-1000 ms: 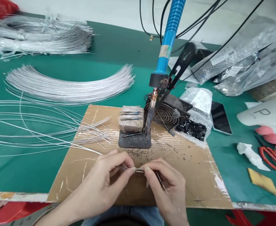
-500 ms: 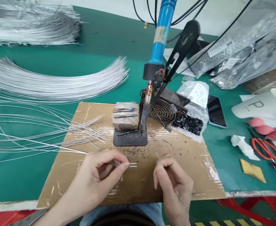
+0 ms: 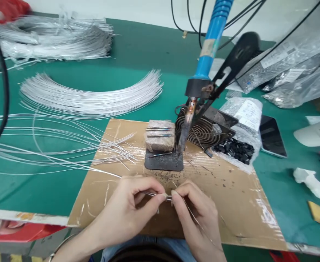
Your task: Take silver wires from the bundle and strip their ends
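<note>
My left hand (image 3: 134, 207) is closed in a pinch around thin white wires (image 3: 105, 171), whose tips stick out past the thumb and forefinger. Thumb and forefinger of my right hand (image 3: 199, 218) are pressed together at those tips, close to the left fingertips. A fine strand like solder wire (image 3: 190, 211) runs through the right hand. Beyond both hands a soldering iron with a blue handle (image 3: 210, 49) is clamped upright, its tip down at a dark metal plate (image 3: 164, 163). A worn tan block (image 3: 160, 143) bearing several thin metal rods sits beside it.
Cardboard (image 3: 241, 214) covers the green table (image 3: 138, 47) under my hands. A curved bundle of white wires (image 3: 94, 100) lies at the back left. Right of the iron are a round-grilled fan (image 3: 203, 136), a bag of small black parts (image 3: 237, 151) and a phone (image 3: 273, 134).
My right hand has moved left to meet the wire tips at my left hand. The fine strand now shows longer across its palm. The view has swung to the left.
</note>
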Motion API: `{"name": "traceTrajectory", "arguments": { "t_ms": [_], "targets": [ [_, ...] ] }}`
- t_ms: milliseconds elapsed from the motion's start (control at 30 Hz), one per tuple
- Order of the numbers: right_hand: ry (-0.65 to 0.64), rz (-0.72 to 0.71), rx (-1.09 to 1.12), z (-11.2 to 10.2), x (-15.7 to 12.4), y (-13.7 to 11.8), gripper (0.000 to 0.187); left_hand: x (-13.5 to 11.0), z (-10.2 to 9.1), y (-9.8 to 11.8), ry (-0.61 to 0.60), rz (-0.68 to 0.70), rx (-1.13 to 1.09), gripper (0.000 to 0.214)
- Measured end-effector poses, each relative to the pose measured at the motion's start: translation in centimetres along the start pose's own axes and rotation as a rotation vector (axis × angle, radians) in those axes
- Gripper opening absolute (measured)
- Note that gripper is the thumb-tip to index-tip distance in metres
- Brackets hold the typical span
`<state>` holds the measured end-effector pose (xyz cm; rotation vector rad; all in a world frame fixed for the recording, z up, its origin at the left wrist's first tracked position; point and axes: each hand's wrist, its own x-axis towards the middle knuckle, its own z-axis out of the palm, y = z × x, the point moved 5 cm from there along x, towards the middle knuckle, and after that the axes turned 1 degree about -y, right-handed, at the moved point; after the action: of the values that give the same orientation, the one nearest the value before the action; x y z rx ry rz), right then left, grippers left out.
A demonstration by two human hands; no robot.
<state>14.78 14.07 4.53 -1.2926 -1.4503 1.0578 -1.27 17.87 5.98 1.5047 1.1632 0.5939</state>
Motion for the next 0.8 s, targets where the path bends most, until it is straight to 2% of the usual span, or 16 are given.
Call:
{"name": "traceTrajectory", "arguments": {
  "t_ms": [167,367,500,567,633,700,733,800],
  "targets": [
    [0.044,-0.031,-0.062,0.2,-0.5,-0.6,0.026,-0.4,0.3,-0.1,-0.027,-0.039,0.033,0.019],
    [0.122,-0.005,-0.013,0.8,-0.9,-0.5,0.029,-0.5,0.2,0.0,-0.008,-0.048,0.078,0.020],
    [0.268,0.043,0.094,-0.3,-0.7,0.8,0.035,-0.3,-0.3,-0.1,0.065,-0.089,-0.076,0.020],
    [0.349,0.031,0.221,-1.2,-0.6,1.6,0.031,-0.3,-0.5,-0.1,0.088,-0.100,-0.160,0.018],
    [0.342,0.034,0.390,-1.4,-0.5,2.3,0.030,-0.2,-0.6,-0.1,0.103,-0.095,-0.170,0.018],
    [0.286,0.076,0.518,-1.0,-0.4,2.6,0.044,-0.1,-0.6,-0.1,0.116,-0.081,-0.140,0.019],
    [0.264,0.106,0.541,-0.7,-0.4,2.5,0.049,0.0,-0.6,-0.1,0.121,-0.073,-0.137,0.019],
    [0.260,0.173,0.535,0.1,-0.4,2.1,0.045,0.2,-0.5,-0.4,0.122,-0.060,-0.151,0.018]
  ]
}}
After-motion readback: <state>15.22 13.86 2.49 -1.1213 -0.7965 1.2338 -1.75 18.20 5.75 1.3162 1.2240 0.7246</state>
